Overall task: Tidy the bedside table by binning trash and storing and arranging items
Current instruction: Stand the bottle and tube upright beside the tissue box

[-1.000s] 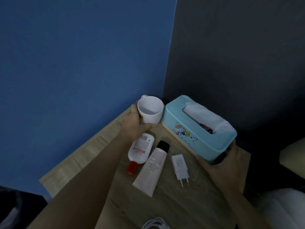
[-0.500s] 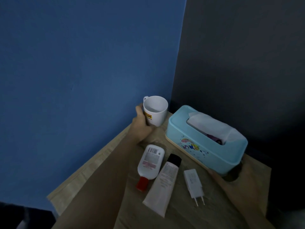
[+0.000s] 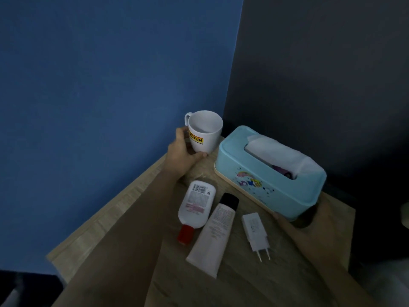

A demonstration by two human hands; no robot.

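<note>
My left hand (image 3: 181, 155) grips a white mug (image 3: 204, 131) with a yellow label, holding it upright at the far corner of the wooden bedside table (image 3: 106, 220). My right hand (image 3: 294, 229) holds the near right end of a light blue tissue box (image 3: 267, 176), from which a white tissue sticks out. Between my arms lie a white bottle with a red cap (image 3: 195, 207), a white tube with a black cap (image 3: 215, 231) and a white charger plug (image 3: 255, 231).
A blue wall (image 3: 110, 85) runs along the table's left side and a dark wall (image 3: 321, 74) along its back. The table's right edge drops off into shadow beside my right wrist.
The mug has moved away from me into the far corner, in my left hand. The tissue box has shifted with my right hand on it. The view has tilted down and left.
</note>
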